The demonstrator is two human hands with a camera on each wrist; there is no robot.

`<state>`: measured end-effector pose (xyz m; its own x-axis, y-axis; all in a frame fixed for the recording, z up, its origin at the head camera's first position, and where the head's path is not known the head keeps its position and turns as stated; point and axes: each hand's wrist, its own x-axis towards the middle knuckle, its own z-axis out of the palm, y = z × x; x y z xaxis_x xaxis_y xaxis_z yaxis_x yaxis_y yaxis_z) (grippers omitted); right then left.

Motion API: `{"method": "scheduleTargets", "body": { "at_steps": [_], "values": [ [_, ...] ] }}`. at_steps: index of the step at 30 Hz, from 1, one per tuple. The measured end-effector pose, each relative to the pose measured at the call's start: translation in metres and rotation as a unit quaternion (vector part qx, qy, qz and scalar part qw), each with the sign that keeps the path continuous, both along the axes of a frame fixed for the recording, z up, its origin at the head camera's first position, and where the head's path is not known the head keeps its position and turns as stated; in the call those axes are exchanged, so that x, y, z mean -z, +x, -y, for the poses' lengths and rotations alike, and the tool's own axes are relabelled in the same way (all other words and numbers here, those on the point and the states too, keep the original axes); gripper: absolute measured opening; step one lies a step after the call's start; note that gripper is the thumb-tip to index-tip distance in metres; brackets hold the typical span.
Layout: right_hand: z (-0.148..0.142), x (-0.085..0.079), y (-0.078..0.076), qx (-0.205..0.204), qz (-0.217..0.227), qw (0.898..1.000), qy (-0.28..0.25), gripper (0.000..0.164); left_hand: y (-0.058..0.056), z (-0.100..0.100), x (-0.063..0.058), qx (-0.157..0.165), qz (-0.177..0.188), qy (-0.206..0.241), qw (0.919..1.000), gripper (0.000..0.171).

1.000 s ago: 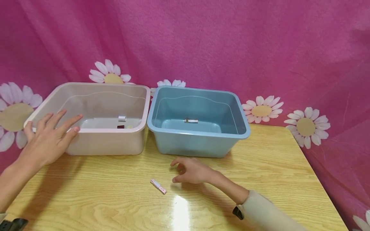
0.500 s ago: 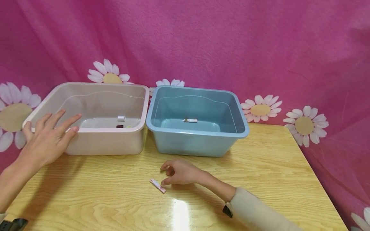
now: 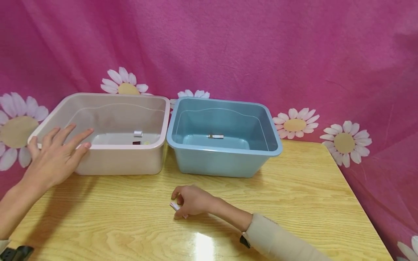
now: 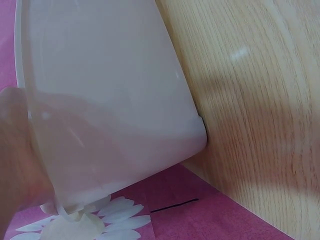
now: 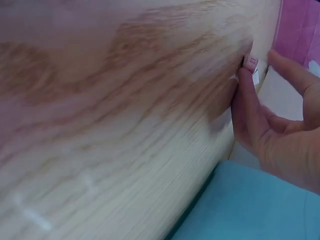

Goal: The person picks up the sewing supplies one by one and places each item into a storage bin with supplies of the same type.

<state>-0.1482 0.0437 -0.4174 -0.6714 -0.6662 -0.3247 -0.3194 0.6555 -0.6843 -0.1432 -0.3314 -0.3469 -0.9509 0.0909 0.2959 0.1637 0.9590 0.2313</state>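
In the head view, a small folded pink tape measure with a white band lies on the wooden table, partly covered by my right hand. The thumb and index finger stand parted on either side of it. From the right wrist, one fingertip touches the pink tape measure, while another finger stays apart from it. My left hand rests with spread fingers over the front left rim of the pale pink tub. The left wrist view has that hand at the tub's rim.
Inside the pale tub lie a white spool, a dark red spool and a yellowish piece. The blue tub beside it holds a small slim brown-and-white item. A pink flowered cloth hangs behind.
My right hand has moved left and slightly nearer, bringing its thumb and fingers over the tape measure. The left hand has stayed at the tub rim.
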Motion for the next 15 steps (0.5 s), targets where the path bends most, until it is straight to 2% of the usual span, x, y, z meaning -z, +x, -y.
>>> {"method": "scheduleTargets", "body": {
  "at_steps": [5, 12, 15],
  "values": [
    [0.0056, 0.0001, 0.0033, -0.004, -0.039, 0.998, 0.04, 0.041, -0.0001, -0.0006, -0.0004, 0.0, -0.002, 0.0, 1.0, 0.051],
    [0.0086, 0.0003, 0.0033, -0.041, -0.096, 0.992, 0.07, 0.032, 0.0003, 0.0, -0.0002, 0.0, -0.005, 0.003, 1.0, 0.05],
    [0.009, 0.0009, 0.0026, -0.051, -0.104, 0.99, 0.076, 0.032, 0.0002, 0.0001, -0.0001, 0.001, -0.006, 0.003, 1.0, 0.05]
  ]
}}
